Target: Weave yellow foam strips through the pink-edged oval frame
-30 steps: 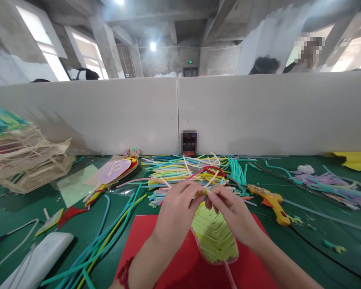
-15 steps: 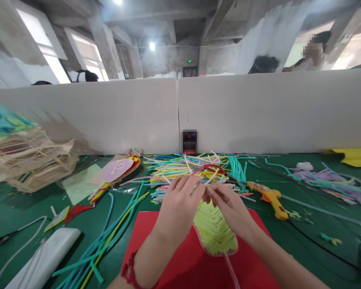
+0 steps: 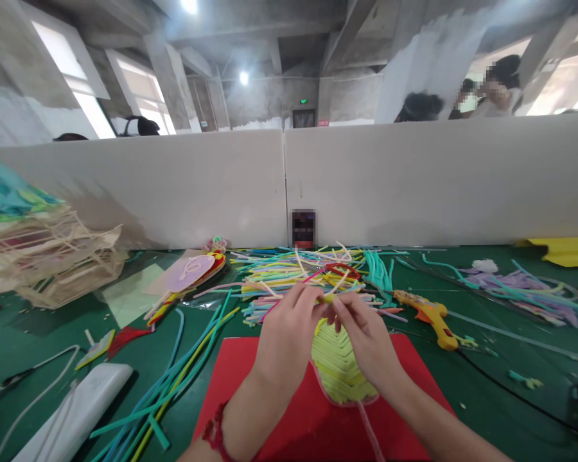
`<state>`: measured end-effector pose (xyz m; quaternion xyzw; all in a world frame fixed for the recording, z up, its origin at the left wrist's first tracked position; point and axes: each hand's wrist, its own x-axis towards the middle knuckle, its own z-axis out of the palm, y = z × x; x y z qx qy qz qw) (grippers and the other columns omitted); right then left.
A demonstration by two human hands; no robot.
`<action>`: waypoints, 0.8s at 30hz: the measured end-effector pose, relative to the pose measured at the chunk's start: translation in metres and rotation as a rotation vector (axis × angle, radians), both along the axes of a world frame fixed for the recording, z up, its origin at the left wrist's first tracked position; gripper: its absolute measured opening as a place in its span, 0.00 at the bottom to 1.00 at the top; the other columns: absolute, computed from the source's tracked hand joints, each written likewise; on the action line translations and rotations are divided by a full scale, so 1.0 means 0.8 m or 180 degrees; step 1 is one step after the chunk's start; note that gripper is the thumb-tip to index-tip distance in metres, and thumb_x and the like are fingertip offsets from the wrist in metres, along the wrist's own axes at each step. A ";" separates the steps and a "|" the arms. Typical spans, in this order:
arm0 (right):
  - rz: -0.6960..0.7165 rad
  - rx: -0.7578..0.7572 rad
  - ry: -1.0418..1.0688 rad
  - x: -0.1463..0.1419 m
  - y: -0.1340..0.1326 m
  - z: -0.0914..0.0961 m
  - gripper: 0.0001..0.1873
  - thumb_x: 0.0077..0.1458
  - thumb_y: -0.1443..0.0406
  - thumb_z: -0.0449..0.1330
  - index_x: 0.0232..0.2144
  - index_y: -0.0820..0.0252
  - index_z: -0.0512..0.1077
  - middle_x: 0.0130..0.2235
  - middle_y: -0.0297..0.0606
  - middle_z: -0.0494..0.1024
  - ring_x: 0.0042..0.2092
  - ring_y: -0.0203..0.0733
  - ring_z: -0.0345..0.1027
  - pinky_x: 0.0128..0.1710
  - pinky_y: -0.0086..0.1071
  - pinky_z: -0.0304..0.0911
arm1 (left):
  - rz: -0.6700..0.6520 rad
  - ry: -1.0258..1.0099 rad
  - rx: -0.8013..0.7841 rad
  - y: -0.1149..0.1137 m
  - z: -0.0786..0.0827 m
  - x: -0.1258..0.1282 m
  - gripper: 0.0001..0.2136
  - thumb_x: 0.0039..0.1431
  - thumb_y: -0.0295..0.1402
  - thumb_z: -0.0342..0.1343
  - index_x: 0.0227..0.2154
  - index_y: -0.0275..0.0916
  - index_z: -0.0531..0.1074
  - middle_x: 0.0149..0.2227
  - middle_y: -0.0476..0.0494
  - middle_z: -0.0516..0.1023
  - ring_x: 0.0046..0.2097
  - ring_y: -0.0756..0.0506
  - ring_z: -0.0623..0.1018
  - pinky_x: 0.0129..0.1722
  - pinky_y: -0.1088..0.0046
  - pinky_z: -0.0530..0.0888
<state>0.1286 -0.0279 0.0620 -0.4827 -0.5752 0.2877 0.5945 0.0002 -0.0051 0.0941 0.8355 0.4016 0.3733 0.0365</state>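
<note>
My left hand (image 3: pixel 293 337) and my right hand (image 3: pixel 370 330) meet above the far end of a leaf shape. Their fingertips pinch a short yellow piece of pipe cleaner (image 3: pixel 328 299) between them. The leaf shape (image 3: pixel 343 366) is filled with slanted yellow-green strips and edged in pink, with a pink stem (image 3: pixel 370 433) pointing towards me. It lies on a red board (image 3: pixel 236 391), its far tip partly covered by my hands. A thin pink strip shows on both sides of my left hand; whether the hand grips it I cannot tell.
Behind my hands lies a pile of coloured pipe cleaners (image 3: pixel 264 273). A yellow glue gun (image 3: pixel 431 317) with a black cord is at right. Loose stems (image 3: pixel 173 375), a white power strip (image 3: pixel 77 414) and a purple round decoration (image 3: pixel 189 271) are at left. A white partition (image 3: pixel 173 186) stands behind.
My fingers have shifted slightly, and the yellow piece between the fingertips now shows more clearly. My left wrist has moved a little to the right. The leaf shape stays on the board.
</note>
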 end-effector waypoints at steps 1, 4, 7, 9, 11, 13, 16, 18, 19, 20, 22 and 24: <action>-0.0004 0.0013 0.0005 0.001 0.000 0.000 0.13 0.58 0.60 0.50 0.25 0.58 0.65 0.24 0.32 0.66 0.26 0.34 0.59 0.26 0.27 0.57 | -0.0073 -0.0148 -0.0153 0.002 0.003 -0.001 0.03 0.57 0.28 0.51 0.34 0.39 0.67 0.36 0.47 0.73 0.38 0.47 0.74 0.35 0.72 0.71; 0.0074 0.0038 0.0023 0.004 0.001 0.003 0.13 0.58 0.60 0.50 0.25 0.58 0.65 0.24 0.32 0.67 0.27 0.34 0.60 0.27 0.27 0.58 | -0.0239 -0.0518 -0.0356 0.006 0.011 -0.004 0.07 0.56 0.27 0.53 0.38 0.40 0.68 0.40 0.45 0.72 0.43 0.47 0.72 0.42 0.70 0.70; 0.0281 0.0015 0.0073 0.009 0.002 0.007 0.13 0.58 0.60 0.50 0.24 0.59 0.65 0.24 0.32 0.68 0.27 0.34 0.61 0.27 0.27 0.58 | -0.0460 -0.0620 -0.0509 0.011 0.017 -0.009 0.09 0.55 0.29 0.53 0.40 0.41 0.70 0.43 0.44 0.72 0.48 0.45 0.70 0.48 0.66 0.67; 0.0446 -0.0019 0.0096 0.013 0.003 0.011 0.13 0.58 0.60 0.51 0.24 0.59 0.66 0.24 0.32 0.69 0.27 0.34 0.62 0.27 0.27 0.58 | -0.0670 -0.0605 -0.0793 0.015 0.018 -0.011 0.08 0.56 0.31 0.53 0.39 0.40 0.71 0.43 0.44 0.74 0.47 0.45 0.71 0.49 0.65 0.67; 0.0563 -0.0055 0.0134 0.016 0.004 0.013 0.13 0.57 0.60 0.52 0.23 0.59 0.66 0.24 0.33 0.69 0.27 0.34 0.62 0.27 0.27 0.58 | -0.0819 -0.0630 -0.1108 0.018 0.018 -0.012 0.08 0.56 0.32 0.52 0.39 0.40 0.71 0.41 0.45 0.76 0.45 0.46 0.73 0.48 0.66 0.68; 0.0635 -0.0111 0.0195 0.018 0.005 0.014 0.14 0.56 0.59 0.52 0.22 0.59 0.66 0.23 0.33 0.69 0.27 0.34 0.62 0.27 0.28 0.58 | -0.0860 -0.0695 -0.1369 0.021 0.019 -0.013 0.08 0.56 0.32 0.52 0.37 0.39 0.72 0.39 0.46 0.77 0.43 0.46 0.74 0.46 0.68 0.69; 0.0695 -0.0229 0.0291 0.019 0.006 0.014 0.14 0.56 0.59 0.52 0.22 0.59 0.66 0.23 0.32 0.68 0.27 0.34 0.61 0.28 0.28 0.57 | -0.0791 -0.0734 -0.1662 0.023 0.020 -0.015 0.06 0.55 0.32 0.53 0.34 0.38 0.72 0.36 0.47 0.78 0.40 0.48 0.75 0.43 0.71 0.70; 0.0705 -0.0298 0.0336 0.019 0.006 0.014 0.14 0.56 0.58 0.53 0.22 0.59 0.66 0.22 0.32 0.68 0.26 0.33 0.61 0.28 0.28 0.57 | -0.0781 -0.0666 -0.1792 0.024 0.021 -0.017 0.07 0.55 0.33 0.53 0.34 0.39 0.73 0.35 0.48 0.78 0.39 0.48 0.75 0.42 0.72 0.70; 0.0711 -0.0319 0.0353 0.019 0.006 0.015 0.14 0.55 0.58 0.53 0.22 0.59 0.66 0.22 0.32 0.68 0.26 0.33 0.61 0.27 0.28 0.57 | -0.0795 -0.0629 -0.1820 0.025 0.022 -0.018 0.07 0.55 0.34 0.53 0.34 0.39 0.73 0.35 0.48 0.78 0.38 0.48 0.75 0.41 0.72 0.71; 0.0726 -0.0328 0.0365 0.019 0.006 0.015 0.14 0.55 0.58 0.53 0.22 0.59 0.66 0.22 0.32 0.67 0.26 0.33 0.61 0.27 0.28 0.57 | -0.0808 -0.0599 -0.1827 0.025 0.023 -0.019 0.07 0.55 0.34 0.53 0.35 0.39 0.73 0.35 0.49 0.78 0.39 0.48 0.75 0.41 0.72 0.71; 0.0767 -0.0317 0.0373 0.020 0.007 0.016 0.14 0.55 0.58 0.53 0.22 0.59 0.66 0.22 0.32 0.68 0.26 0.33 0.61 0.28 0.28 0.57 | -0.0804 -0.0568 -0.1808 0.026 0.024 -0.021 0.07 0.55 0.33 0.52 0.35 0.40 0.73 0.36 0.49 0.78 0.39 0.48 0.75 0.42 0.71 0.71; 0.0797 -0.0319 0.0372 0.020 0.007 0.016 0.14 0.55 0.58 0.53 0.22 0.59 0.66 0.23 0.33 0.69 0.27 0.34 0.62 0.28 0.28 0.57 | -0.0786 -0.0559 -0.1798 0.027 0.024 -0.022 0.07 0.55 0.33 0.52 0.35 0.40 0.73 0.36 0.49 0.78 0.40 0.48 0.75 0.42 0.72 0.71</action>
